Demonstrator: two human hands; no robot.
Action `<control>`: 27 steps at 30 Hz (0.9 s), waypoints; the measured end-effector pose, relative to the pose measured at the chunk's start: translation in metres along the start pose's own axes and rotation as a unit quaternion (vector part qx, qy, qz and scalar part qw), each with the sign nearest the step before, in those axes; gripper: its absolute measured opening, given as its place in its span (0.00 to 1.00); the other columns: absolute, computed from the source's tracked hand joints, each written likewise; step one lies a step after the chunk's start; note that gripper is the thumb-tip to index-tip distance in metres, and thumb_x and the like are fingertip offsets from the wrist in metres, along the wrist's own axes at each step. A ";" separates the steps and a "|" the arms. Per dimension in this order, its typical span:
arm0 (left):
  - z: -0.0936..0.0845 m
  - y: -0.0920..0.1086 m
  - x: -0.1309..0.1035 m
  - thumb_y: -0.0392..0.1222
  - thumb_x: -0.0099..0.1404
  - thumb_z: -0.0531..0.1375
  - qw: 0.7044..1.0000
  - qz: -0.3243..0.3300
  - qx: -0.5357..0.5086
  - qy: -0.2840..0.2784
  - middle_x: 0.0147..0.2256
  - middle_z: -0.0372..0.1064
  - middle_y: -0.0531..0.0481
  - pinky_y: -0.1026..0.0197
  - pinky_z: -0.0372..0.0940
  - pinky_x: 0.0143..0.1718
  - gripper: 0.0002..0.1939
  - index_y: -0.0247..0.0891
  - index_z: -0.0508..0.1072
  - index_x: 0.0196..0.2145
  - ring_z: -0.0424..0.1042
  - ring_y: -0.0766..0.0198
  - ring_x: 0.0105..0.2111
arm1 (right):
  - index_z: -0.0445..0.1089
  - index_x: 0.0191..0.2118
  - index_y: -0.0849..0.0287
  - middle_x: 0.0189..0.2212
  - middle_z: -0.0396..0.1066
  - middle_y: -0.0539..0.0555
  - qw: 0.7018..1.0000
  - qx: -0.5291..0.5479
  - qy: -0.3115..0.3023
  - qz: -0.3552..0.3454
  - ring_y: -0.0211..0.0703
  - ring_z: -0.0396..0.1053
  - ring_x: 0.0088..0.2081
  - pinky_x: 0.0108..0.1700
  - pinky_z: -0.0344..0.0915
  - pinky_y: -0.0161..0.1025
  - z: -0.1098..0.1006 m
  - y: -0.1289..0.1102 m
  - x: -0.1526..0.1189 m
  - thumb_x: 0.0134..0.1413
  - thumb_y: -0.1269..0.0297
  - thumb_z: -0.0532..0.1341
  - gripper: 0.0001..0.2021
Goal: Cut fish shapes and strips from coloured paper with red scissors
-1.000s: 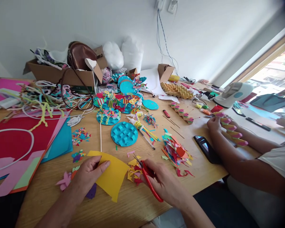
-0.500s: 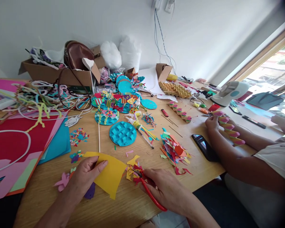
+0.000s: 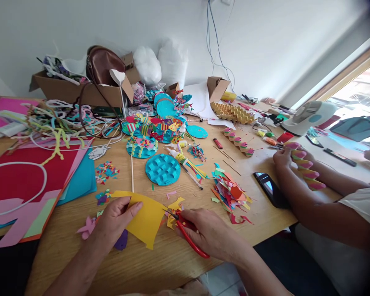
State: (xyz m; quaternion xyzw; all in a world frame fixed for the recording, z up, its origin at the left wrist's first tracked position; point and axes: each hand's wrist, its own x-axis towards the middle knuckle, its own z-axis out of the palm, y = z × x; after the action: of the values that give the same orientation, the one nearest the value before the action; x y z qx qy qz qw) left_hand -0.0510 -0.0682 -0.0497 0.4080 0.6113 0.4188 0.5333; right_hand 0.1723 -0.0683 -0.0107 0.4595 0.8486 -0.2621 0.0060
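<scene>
My left hand pinches a sheet of yellow paper between thumb and fingers, near its upper left part. In my right hand are red-handled scissors, their blade tips at the sheet's right edge. Yellow and red scraps lie on the table just behind the scissors. A purple paper piece and a pink paper shape rest beside my left wrist. Farther back, a round blue woven-textured disc lies flat.
A pile of coloured scraps and a black phone lie to the right. Beyond them, another person's hands hold a pink and yellow folded strip. Large coloured sheets cover the left side; a cardboard box stands behind.
The scissors have turned and their tips have moved up and left to the yellow paper's edge. The camera view has shifted slightly. My left hand still holds the sheet.
</scene>
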 end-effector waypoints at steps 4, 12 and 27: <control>0.002 0.005 -0.004 0.51 0.42 0.63 1.000 -0.020 -0.018 -0.010 0.18 0.65 0.56 0.66 0.59 0.21 0.14 0.37 0.67 0.17 0.63 0.66 0.20 | 0.64 0.30 0.60 0.25 0.68 0.52 1.000 -0.002 0.001 -0.007 0.37 0.62 0.26 0.27 0.50 0.33 0.001 0.000 0.002 0.57 0.62 0.50 0.10; 0.001 -0.003 -0.003 0.49 0.43 0.64 0.999 -0.017 -0.025 -0.012 0.17 0.65 0.56 0.67 0.58 0.20 0.13 0.36 0.67 0.17 0.63 0.67 0.19 | 0.65 0.30 0.60 0.25 0.68 0.52 1.000 -0.005 0.003 -0.018 0.37 0.62 0.26 0.28 0.49 0.33 0.001 -0.003 0.003 0.57 0.63 0.50 0.10; 0.002 -0.006 -0.004 0.52 0.44 0.64 0.998 -0.026 -0.042 -0.045 0.19 0.67 0.55 0.65 0.63 0.23 0.15 0.37 0.68 0.19 0.67 0.64 0.22 | 0.66 0.30 0.61 0.25 0.68 0.53 1.000 -0.007 -0.001 -0.008 0.36 0.61 0.26 0.27 0.48 0.33 0.001 -0.003 0.000 0.58 0.61 0.50 0.12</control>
State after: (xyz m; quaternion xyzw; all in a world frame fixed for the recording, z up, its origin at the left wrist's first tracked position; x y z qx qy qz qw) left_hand -0.0492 -0.0735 -0.0543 0.3876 0.5788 0.4113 0.5879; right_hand 0.1699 -0.0701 -0.0098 0.4520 0.8543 -0.2565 0.0075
